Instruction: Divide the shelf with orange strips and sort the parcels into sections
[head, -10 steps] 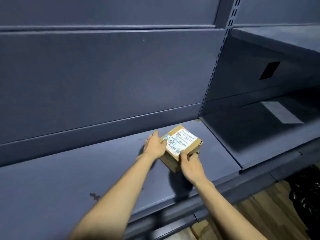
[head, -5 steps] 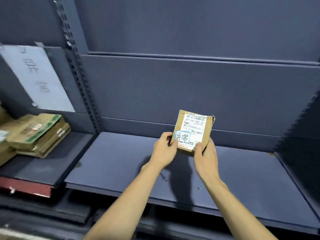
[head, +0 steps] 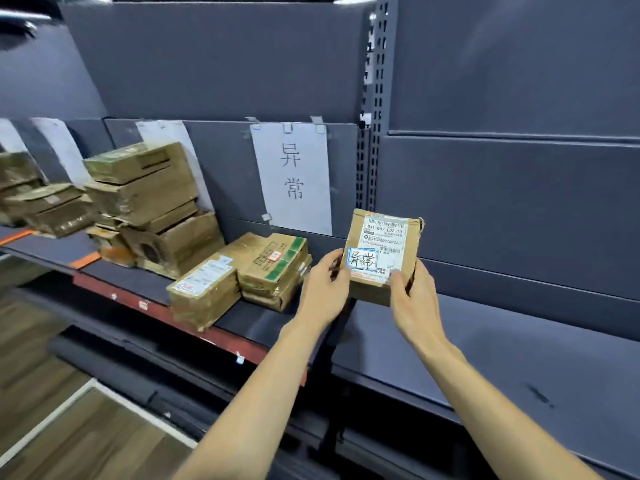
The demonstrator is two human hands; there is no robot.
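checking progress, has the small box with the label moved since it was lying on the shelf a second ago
Yes. The small box has come up off the grey shelf, gripped upright by the left hand and right hand, and moved left, close to the paper sign.

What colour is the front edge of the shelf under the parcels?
Red front edge, head view.
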